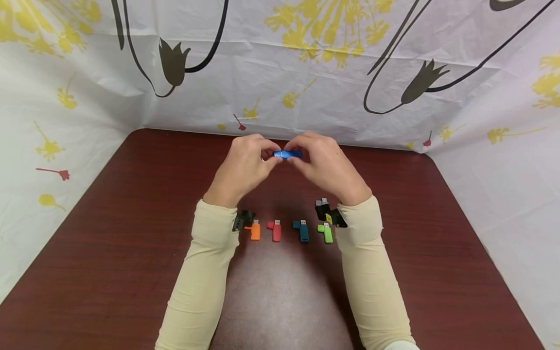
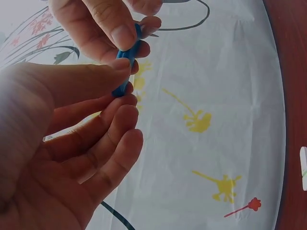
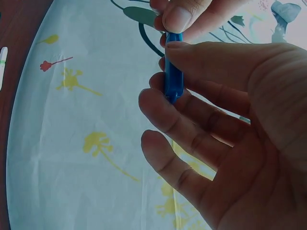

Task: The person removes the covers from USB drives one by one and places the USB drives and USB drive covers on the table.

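- Covering parts of the small blue object, fingertips of both hands leave its full outline hard to make out.
- Left hand: narrow grip, thumb and fingers pinching one end.
- Right hand: same narrow pinch, other end.
- Object sits between the hands, over the tabletop's far part.
- Gray drive: lower part unclear beside black wrist gear.
- White item: cut off by left wrist view's edge.

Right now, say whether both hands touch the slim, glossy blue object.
Touching: the left wrist view shows the left hand and right hand pressing their thumbs on the blue object.
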Demonstrator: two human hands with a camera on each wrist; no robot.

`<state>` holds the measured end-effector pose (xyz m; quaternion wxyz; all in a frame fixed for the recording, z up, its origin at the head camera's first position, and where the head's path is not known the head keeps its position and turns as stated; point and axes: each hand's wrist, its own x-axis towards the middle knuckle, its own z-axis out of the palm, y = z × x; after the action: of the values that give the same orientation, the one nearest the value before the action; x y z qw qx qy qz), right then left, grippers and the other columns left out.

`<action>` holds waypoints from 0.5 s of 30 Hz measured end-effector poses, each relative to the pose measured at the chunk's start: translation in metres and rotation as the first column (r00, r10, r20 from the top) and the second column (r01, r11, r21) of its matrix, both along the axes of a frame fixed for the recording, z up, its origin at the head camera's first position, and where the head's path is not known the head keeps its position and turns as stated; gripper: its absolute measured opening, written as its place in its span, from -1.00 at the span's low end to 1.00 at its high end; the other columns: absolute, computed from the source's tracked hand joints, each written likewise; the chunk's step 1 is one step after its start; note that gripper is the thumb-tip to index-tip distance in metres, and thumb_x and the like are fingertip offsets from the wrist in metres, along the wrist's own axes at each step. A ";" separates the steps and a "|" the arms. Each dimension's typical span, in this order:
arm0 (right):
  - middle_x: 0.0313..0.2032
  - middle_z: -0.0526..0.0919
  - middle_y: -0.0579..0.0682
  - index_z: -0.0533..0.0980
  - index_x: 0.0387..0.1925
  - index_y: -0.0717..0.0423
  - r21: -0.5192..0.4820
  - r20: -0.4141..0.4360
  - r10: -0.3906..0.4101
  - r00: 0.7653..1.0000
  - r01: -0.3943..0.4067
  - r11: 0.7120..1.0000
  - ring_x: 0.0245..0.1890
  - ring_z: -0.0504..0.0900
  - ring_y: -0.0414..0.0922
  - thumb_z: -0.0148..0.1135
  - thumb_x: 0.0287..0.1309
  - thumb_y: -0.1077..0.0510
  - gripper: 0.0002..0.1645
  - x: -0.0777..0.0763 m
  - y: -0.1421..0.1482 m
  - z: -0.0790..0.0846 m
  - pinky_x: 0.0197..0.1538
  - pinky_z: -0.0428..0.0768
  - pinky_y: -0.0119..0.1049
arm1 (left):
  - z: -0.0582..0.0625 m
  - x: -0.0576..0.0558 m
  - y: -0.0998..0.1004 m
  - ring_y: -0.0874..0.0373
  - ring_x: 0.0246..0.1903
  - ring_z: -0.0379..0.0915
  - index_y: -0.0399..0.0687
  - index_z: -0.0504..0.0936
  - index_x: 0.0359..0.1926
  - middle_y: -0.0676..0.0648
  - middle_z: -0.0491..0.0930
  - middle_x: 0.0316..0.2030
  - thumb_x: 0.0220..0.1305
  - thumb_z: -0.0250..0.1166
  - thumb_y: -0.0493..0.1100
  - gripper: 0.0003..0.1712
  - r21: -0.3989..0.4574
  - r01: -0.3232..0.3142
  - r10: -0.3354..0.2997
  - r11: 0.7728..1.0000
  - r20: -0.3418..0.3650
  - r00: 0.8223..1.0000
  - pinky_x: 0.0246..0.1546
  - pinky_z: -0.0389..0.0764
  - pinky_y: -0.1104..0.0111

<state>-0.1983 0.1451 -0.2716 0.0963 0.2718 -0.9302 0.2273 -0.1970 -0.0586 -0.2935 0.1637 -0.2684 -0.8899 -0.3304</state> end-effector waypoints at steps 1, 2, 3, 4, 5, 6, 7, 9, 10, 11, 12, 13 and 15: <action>-0.07 0.76 0.03 0.74 0.05 0.13 0.000 -0.003 0.003 1.000 -0.003 1.000 -0.18 0.65 -0.01 0.44 0.43 0.13 -0.75 0.000 0.000 0.000 -0.06 0.66 -0.12 | 0.000 0.000 0.000 0.00 -0.24 0.68 -0.28 0.85 -0.04 -0.19 0.76 -0.19 0.39 0.51 -0.22 -0.78 0.001 0.005 -0.005 1.000 0.002 1.000 -0.14 0.73 0.22; -0.07 0.76 0.03 0.74 0.05 0.13 0.000 -0.005 0.006 1.000 -0.006 1.000 -0.18 0.66 -0.01 0.45 0.43 0.13 -0.75 0.000 0.001 0.000 -0.06 0.66 -0.12 | 0.000 0.000 0.000 0.00 -0.23 0.68 -0.28 0.85 -0.03 -0.20 0.76 -0.18 0.40 0.51 -0.23 -0.78 0.002 0.011 -0.011 1.000 0.006 1.000 -0.14 0.73 0.22; -0.07 0.76 0.04 0.74 0.05 0.13 -0.002 -0.005 0.010 1.000 -0.010 1.000 -0.18 0.66 -0.01 0.45 0.43 0.13 -0.75 0.000 0.001 0.000 -0.06 0.66 -0.12 | 0.000 0.000 0.000 -0.01 -0.23 0.68 -0.29 0.85 -0.02 -0.20 0.76 -0.17 0.40 0.50 -0.24 -0.77 0.004 0.017 -0.017 1.000 0.009 1.000 -0.14 0.73 0.22; -0.07 0.76 0.04 0.74 0.05 0.13 -0.002 -0.004 0.013 1.000 -0.013 1.000 -0.18 0.66 -0.01 0.45 0.42 0.13 -0.75 0.000 0.001 0.000 -0.06 0.65 -0.12 | 0.000 0.000 0.000 -0.01 -0.23 0.68 -0.29 0.84 -0.01 -0.21 0.76 -0.16 0.40 0.50 -0.25 -0.77 0.005 0.025 -0.025 1.000 0.012 1.000 -0.14 0.74 0.22; -0.07 0.76 0.04 0.74 0.05 0.13 -0.003 -0.004 0.016 1.000 -0.016 1.000 -0.18 0.66 -0.01 0.45 0.42 0.13 -0.75 0.000 0.002 0.000 -0.06 0.65 -0.12 | 0.000 0.000 0.000 -0.01 -0.22 0.68 -0.30 0.84 0.00 -0.22 0.76 -0.15 0.40 0.49 -0.25 -0.77 0.005 0.032 -0.032 0.999 0.014 0.999 -0.13 0.74 0.22; -0.07 0.76 0.03 0.74 0.05 0.13 -0.003 -0.003 0.018 1.000 -0.018 1.000 -0.18 0.65 -0.02 0.46 0.42 0.13 -0.75 0.000 0.002 0.000 -0.06 0.65 -0.13 | 0.000 0.000 0.000 -0.01 -0.22 0.68 -0.30 0.84 0.01 -0.22 0.76 -0.13 0.40 0.49 -0.26 -0.76 0.005 0.037 -0.037 0.999 0.015 0.999 -0.13 0.74 0.22; -0.07 0.76 0.03 0.74 0.05 0.13 -0.002 -0.002 0.018 1.000 -0.018 1.000 -0.18 0.65 -0.03 0.45 0.42 0.14 -0.75 -0.001 0.002 0.000 -0.06 0.65 -0.13 | 0.000 0.000 0.000 -0.02 -0.21 0.68 -0.30 0.84 0.02 -0.22 0.76 -0.12 0.40 0.49 -0.26 -0.76 0.004 0.040 -0.040 0.999 0.013 0.999 -0.13 0.74 0.22; -0.06 0.77 0.03 0.75 0.05 0.13 -0.001 -0.003 0.017 1.000 -0.017 1.000 -0.18 0.65 -0.04 0.46 0.42 0.14 -0.75 0.000 0.003 0.000 -0.06 0.65 -0.12 | 0.000 0.001 0.000 -0.02 -0.22 0.68 -0.29 0.84 0.01 -0.22 0.77 -0.13 0.40 0.49 -0.26 -0.76 0.004 0.042 -0.042 0.999 0.007 0.999 -0.13 0.73 0.22; -0.05 0.77 0.02 0.75 0.05 0.13 0.000 -0.005 0.016 1.000 -0.016 1.000 -0.18 0.65 -0.04 0.45 0.42 0.14 -0.75 0.000 0.004 0.000 -0.06 0.65 -0.12 | 0.000 0.001 0.000 -0.02 -0.22 0.68 -0.29 0.84 0.01 -0.22 0.77 -0.14 0.40 0.49 -0.26 -0.77 0.004 0.040 -0.040 0.999 0.004 0.999 -0.14 0.73 0.22; -0.05 0.77 0.02 0.75 0.05 0.12 0.001 -0.007 0.015 1.000 -0.015 1.000 -0.17 0.65 -0.04 0.45 0.42 0.14 -0.75 0.000 0.004 0.001 -0.05 0.65 -0.11 | 0.001 0.001 0.000 -0.01 -0.23 0.67 -0.28 0.85 -0.01 -0.21 0.77 -0.15 0.40 0.49 -0.25 -0.78 0.004 0.036 -0.036 0.999 0.000 0.999 -0.15 0.72 0.22; -0.04 0.77 0.02 0.75 0.05 0.12 0.001 -0.007 0.014 1.000 -0.014 1.000 -0.17 0.65 -0.03 0.45 0.42 0.14 -0.75 0.000 0.004 0.001 -0.05 0.65 -0.11 | 0.001 0.002 0.001 -0.01 -0.23 0.67 -0.28 0.85 -0.02 -0.20 0.77 -0.16 0.40 0.50 -0.25 -0.78 0.004 0.031 -0.031 1.000 -0.003 1.000 -0.16 0.72 0.22; -0.03 0.78 0.02 0.75 0.06 0.12 0.000 -0.008 0.014 1.000 -0.014 1.000 -0.16 0.65 -0.03 0.45 0.43 0.14 -0.75 0.000 0.005 0.001 -0.04 0.65 -0.10 | 0.001 0.002 0.001 -0.01 -0.24 0.67 -0.27 0.86 -0.03 -0.20 0.77 -0.18 0.39 0.50 -0.25 -0.79 0.006 0.027 -0.027 1.000 -0.006 1.000 -0.16 0.72 0.22; -0.03 0.78 0.03 0.75 0.05 0.12 -0.002 -0.011 0.014 1.000 -0.014 1.000 -0.16 0.65 -0.03 0.45 0.43 0.13 -0.75 0.000 0.006 0.001 -0.04 0.64 -0.09 | 0.002 0.002 0.002 0.00 -0.25 0.66 -0.27 0.86 -0.04 -0.19 0.77 -0.20 0.39 0.51 -0.25 -0.80 0.008 0.020 -0.020 1.000 -0.007 1.000 -0.17 0.71 0.23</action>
<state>-0.1982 0.1507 -0.2707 0.0999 0.2794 -0.9275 0.2276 -0.1946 -0.0569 -0.2917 0.1643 -0.2778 -0.8853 -0.3348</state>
